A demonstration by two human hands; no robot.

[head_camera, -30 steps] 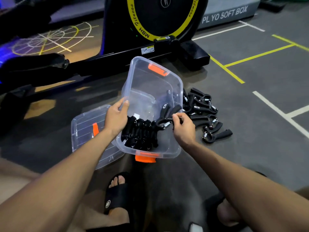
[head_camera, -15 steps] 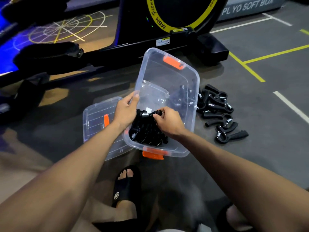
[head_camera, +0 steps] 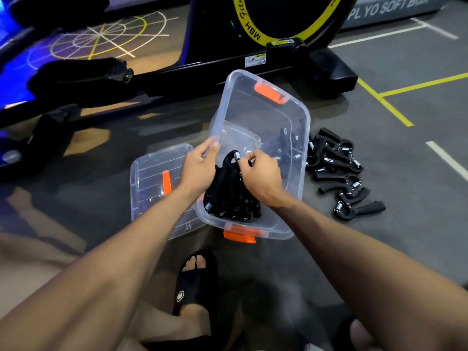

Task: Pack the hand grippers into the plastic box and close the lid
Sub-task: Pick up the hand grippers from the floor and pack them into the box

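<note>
Left hand (head_camera: pixel 200 168) grips box (head_camera: pixel 298 198) rim; right hand (head_camera: pixel 260 173) pinches gripper (head_camera: pixel 231 158); loose grippers (head_camera: pixel 336 171) beside.

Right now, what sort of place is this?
Most likely a gym floor: an exercise machine with a yellow-ringed flywheel, a block printed "PLYO SOFT BOX", and yellow and white lines painted on dark flooring.
</note>
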